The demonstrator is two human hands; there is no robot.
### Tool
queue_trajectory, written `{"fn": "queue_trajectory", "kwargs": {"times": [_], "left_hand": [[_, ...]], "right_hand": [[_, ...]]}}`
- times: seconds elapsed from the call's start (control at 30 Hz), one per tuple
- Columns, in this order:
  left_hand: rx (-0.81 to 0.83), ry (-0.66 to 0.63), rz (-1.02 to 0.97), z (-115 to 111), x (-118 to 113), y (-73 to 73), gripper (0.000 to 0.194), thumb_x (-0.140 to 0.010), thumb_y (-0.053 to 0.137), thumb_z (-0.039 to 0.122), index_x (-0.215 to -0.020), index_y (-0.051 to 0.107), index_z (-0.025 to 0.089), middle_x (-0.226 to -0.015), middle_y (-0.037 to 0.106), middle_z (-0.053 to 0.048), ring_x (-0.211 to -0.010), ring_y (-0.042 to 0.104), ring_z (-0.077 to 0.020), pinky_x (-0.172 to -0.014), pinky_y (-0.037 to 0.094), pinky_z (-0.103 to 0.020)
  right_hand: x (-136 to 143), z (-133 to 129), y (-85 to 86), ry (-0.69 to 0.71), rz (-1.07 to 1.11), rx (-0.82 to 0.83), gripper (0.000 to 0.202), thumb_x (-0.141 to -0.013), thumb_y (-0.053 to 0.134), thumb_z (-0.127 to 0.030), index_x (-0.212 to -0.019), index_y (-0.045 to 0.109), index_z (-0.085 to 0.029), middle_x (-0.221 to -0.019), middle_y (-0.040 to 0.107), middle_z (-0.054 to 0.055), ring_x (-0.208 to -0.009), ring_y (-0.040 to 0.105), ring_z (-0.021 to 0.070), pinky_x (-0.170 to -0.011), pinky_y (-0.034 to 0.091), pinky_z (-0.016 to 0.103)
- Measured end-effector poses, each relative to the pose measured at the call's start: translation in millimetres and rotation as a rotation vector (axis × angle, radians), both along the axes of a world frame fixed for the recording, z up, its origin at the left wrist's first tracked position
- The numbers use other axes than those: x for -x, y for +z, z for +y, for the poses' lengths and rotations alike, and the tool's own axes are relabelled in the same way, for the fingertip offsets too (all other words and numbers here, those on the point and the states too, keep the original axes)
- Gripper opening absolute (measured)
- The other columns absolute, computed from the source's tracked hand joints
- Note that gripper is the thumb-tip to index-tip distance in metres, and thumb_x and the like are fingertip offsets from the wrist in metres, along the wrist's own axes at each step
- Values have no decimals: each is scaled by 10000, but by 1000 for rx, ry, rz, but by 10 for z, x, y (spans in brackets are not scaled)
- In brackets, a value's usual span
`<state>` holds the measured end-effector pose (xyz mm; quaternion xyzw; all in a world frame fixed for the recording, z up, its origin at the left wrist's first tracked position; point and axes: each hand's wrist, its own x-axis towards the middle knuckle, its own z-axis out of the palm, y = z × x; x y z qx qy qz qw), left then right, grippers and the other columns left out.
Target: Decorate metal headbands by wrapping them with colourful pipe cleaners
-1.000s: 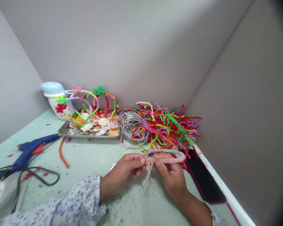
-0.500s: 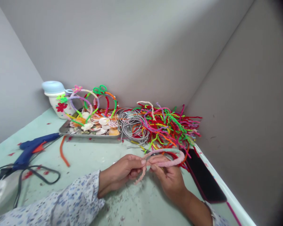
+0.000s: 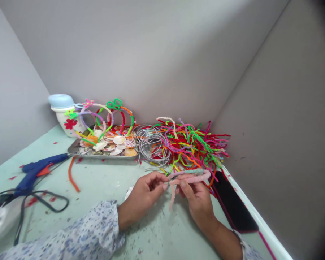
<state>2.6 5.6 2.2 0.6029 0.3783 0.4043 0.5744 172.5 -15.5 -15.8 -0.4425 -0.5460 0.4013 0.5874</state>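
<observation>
A headband (image 3: 202,177), a loop wrapped in pink and mint-green fuzzy pipe cleaner, is held level just above the table. My right hand (image 3: 199,204) is closed on its near side, thumb on top and fingers beneath. At the loop's left end, my left hand (image 3: 147,191) has its thumb and index finger close together, pinching the tip of the band. Below that end dangles a loose tail of pink pipe cleaner (image 3: 172,200). Part of the band is hidden behind my right fingers.
Behind my hands lie a pile of colourful pipe cleaners (image 3: 197,144) and a wire coil (image 3: 154,146). A metal tray (image 3: 108,156) holds shells and finished headbands. Left are a blue glue gun (image 3: 35,171) and a white cup (image 3: 67,121); a black phone-like slab (image 3: 235,204) lies right.
My left hand has moved off the pink tail to the loop's end. The tail, which pointed down-left, now hangs nearly straight down. My right hand still holds the headband.
</observation>
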Motion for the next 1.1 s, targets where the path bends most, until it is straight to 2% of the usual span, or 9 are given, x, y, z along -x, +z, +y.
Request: {"fn": "queue_trajectory", "kwargs": {"times": [0.13, 0.3, 0.5, 0.77, 0.9, 1.0, 1.1], "left_hand": [[-261, 79, 193, -51, -7, 0, 90, -792, 591, 219, -853, 633, 166, -753, 543, -5, -655, 478, -112, -593, 370, -223], [-326, 116, 270, -53, -3, 25, 120, -798, 597, 275, -806, 653, 169, -718, 550, -6, -602, 457, -107, -551, 354, -219], [-260, 124, 218, -71, -2, 74, 208, -800, 595, 353, -734, 636, 159, -691, 545, -4, -605, 467, -111, -549, 351, -213], [-114, 117, 94, -88, -4, 70, 191, -780, 622, 329, -727, 608, 147, -672, 545, 9, -617, 463, -105, -570, 354, -209], [29, 68, -39, -67, -17, 57, 154, -757, 645, 280, -742, 598, 134, -687, 592, -7, -622, 491, -106, -576, 360, -212], [120, 54, -106, -48, -27, 59, 170, -720, 681, 266, -704, 586, 125, -656, 569, 2, -579, 463, -89, -552, 337, -208], [180, 33, -158, -38, -25, 75, 198, -690, 705, 268, -654, 572, 126, -656, 555, 8, -562, 441, -78, -543, 322, -207]], "right_hand": [[13, -10, -16, 47, -14, 14, 123, -849, 573, -301, -874, 614, -188, -703, 616, -2, -591, 564, 110, -550, 464, 210], [6, -12, -26, 88, -34, -16, 114, -859, 559, -285, -874, 617, -188, -788, 628, 18, -611, 568, 116, -554, 469, 223], [2, -16, -15, 109, -70, -25, 129, -868, 546, -274, -892, 640, -189, -821, 630, 31, -617, 569, 124, -563, 470, 240], [9, -27, -13, 103, -110, -49, 115, -864, 554, -270, -888, 642, -201, -801, 622, 21, -624, 573, 124, -574, 480, 238], [13, -30, 5, 91, -161, -76, 123, -855, 564, -275, -820, 658, -204, -801, 632, 31, -711, 601, 153, -651, 502, 267], [12, -30, 30, 83, -210, -133, 151, -847, 570, -257, -742, 663, -201, -823, 644, 45, -826, 607, 184, -742, 500, 303], [9, -30, 45, 91, -241, -164, 154, -848, 565, -228, -734, 666, -204, -830, 651, 44, -857, 604, 188, -792, 487, 325]]}}
